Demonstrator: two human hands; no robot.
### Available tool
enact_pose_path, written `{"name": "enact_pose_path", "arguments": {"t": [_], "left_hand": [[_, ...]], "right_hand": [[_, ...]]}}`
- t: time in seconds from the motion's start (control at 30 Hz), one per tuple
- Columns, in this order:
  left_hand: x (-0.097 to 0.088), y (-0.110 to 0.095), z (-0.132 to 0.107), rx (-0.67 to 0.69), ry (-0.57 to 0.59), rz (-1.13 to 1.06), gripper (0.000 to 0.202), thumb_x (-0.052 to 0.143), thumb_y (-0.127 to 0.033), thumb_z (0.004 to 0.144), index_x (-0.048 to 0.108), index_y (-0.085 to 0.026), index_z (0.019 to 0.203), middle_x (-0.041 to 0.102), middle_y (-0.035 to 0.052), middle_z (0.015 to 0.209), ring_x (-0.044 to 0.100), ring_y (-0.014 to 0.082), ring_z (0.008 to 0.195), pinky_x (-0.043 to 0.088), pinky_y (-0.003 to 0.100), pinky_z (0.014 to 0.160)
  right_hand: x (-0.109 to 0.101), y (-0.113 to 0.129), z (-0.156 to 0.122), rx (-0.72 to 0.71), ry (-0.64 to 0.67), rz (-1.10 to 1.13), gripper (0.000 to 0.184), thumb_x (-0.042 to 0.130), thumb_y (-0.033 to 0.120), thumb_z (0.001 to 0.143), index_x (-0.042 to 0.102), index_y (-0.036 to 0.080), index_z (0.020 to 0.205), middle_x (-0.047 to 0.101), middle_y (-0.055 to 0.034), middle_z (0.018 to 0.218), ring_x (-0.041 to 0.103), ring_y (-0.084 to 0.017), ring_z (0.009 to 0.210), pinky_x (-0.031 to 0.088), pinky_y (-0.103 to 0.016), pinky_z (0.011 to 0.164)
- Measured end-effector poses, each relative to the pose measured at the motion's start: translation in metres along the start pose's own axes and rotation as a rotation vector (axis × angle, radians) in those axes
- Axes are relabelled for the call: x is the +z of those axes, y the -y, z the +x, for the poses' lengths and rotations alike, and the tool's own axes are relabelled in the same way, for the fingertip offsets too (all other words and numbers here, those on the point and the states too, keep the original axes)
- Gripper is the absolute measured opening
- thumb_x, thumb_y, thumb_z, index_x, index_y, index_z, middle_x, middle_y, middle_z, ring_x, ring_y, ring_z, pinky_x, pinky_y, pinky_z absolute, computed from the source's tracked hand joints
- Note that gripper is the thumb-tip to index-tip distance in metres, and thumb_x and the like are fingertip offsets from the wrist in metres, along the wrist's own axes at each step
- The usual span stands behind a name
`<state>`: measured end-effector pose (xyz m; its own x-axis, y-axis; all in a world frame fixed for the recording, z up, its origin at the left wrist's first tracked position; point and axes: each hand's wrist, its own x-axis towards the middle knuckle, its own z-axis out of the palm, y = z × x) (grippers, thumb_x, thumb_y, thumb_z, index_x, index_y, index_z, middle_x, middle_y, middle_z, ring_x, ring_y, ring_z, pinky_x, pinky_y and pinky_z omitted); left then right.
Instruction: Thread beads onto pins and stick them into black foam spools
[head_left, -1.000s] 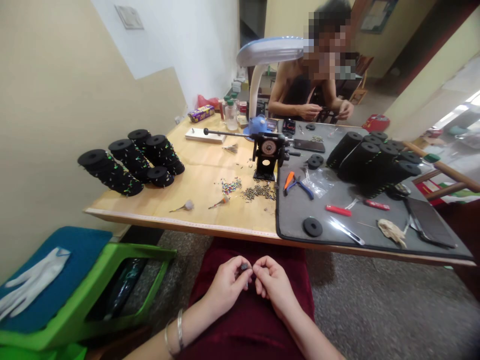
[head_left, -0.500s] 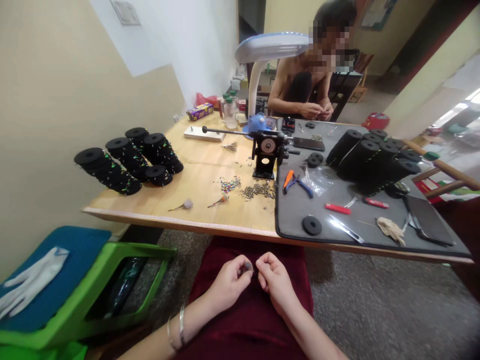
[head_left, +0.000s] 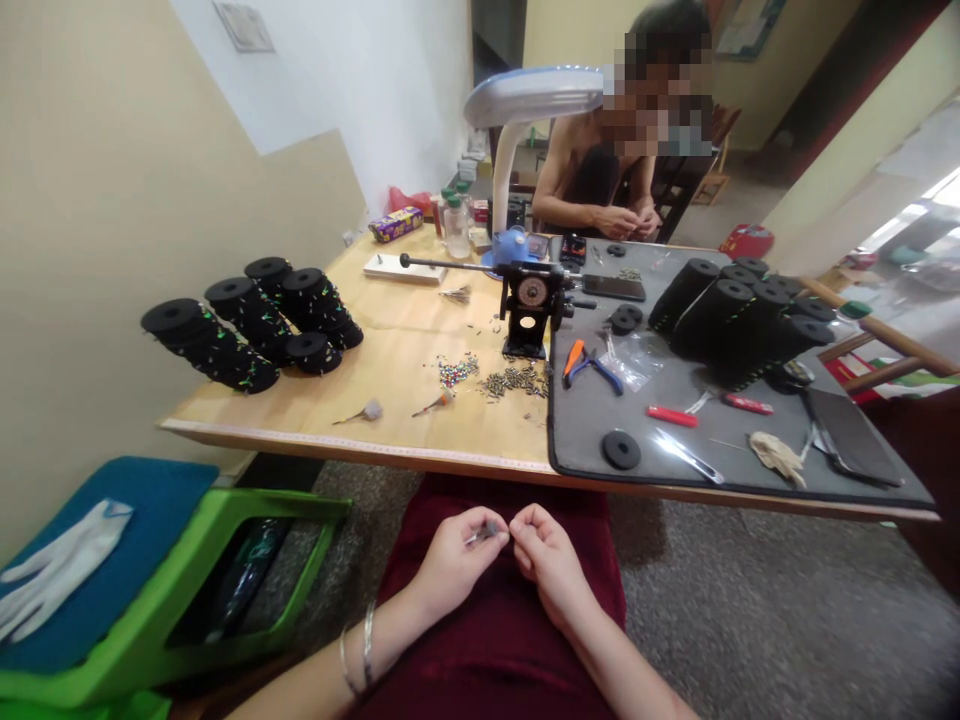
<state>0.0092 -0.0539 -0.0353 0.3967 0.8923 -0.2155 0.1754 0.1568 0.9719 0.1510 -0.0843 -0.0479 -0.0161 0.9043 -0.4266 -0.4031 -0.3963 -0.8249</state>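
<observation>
Over the dark red cloth on my lap, my left hand (head_left: 466, 552) is closed, thumb against curled fingers. Within it shows a small grey piece (head_left: 490, 530) with a pale thin end, too small to name. Close beside it, my right hand (head_left: 546, 556) pinches thumb and forefinger together, the tips touching or almost touching those of the left. Whatever the right fingertips hold is too fine to make out. On the table edge ahead lie two small tufted bundles, a grey one (head_left: 370, 410) and an orange-marked one (head_left: 441, 401).
A black hand-cranked winder (head_left: 529, 310) stands mid-table, behind loose metal bits (head_left: 516, 381) and coloured beads (head_left: 457, 371). Black foam spools (head_left: 180, 318) are stacked left, more spools (head_left: 724, 310) right. Pliers (head_left: 592, 368) and scissors (head_left: 686, 457) rest on the grey mat. Across sits another person (head_left: 577, 180).
My hands have come slightly closer together at the fingertips. The grey piece in my left hand has turned and shows more of its pale end. The view has shifted a little.
</observation>
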Motion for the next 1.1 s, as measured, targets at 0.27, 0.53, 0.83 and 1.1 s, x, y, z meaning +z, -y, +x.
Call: {"name": "enact_pose_path", "arguments": {"t": [0.27,0.53,0.83,1.1], "left_hand": [[-0.009,-0.008,0.0,0.083,-0.043,0.05,0.018,0.054,-0.033,0.084,0.063,-0.018,0.086,0.064,0.0024,0.078,0.057,0.0169,0.072,0.045,0.027,0.07],[-0.008,-0.011,0.004,-0.001,-0.098,-0.145,0.017,0.053,-0.035,0.085,0.056,-0.018,0.087,0.063,0.0014,0.068,0.055,0.0134,0.059,0.041,0.023,0.054],[-0.03,-0.009,0.005,-0.123,-0.267,-0.311,0.022,0.059,-0.038,0.079,0.055,-0.018,0.088,0.045,-0.0073,0.059,0.037,0.0068,0.048,0.025,0.017,0.045],[-0.015,-0.013,-0.004,-0.178,-0.04,-0.098,0.025,0.072,-0.034,0.068,0.07,-0.015,0.085,0.053,-0.0038,0.056,0.042,0.0098,0.051,0.032,0.021,0.049]], "right_hand": [[0.001,0.007,-0.003,0.019,0.08,-0.208,0.029,0.069,0.042,0.068,0.053,0.018,0.066,0.035,0.0101,0.046,0.022,-0.005,0.042,0.015,-0.021,0.042],[-0.001,0.003,-0.006,-0.072,0.055,-0.321,0.011,0.053,0.021,0.068,0.045,0.02,0.06,0.037,0.0108,0.042,0.027,-0.005,0.039,0.019,-0.019,0.041],[-0.007,0.004,-0.012,-0.112,-0.066,-0.217,0.017,0.058,0.03,0.073,0.047,0.02,0.064,0.042,0.0088,0.042,0.032,-0.006,0.038,0.021,-0.019,0.041],[-0.001,0.008,-0.015,-0.161,-0.049,-0.307,0.026,0.063,0.04,0.075,0.049,0.02,0.065,0.046,0.0066,0.046,0.037,-0.008,0.042,0.028,-0.021,0.044]]}}
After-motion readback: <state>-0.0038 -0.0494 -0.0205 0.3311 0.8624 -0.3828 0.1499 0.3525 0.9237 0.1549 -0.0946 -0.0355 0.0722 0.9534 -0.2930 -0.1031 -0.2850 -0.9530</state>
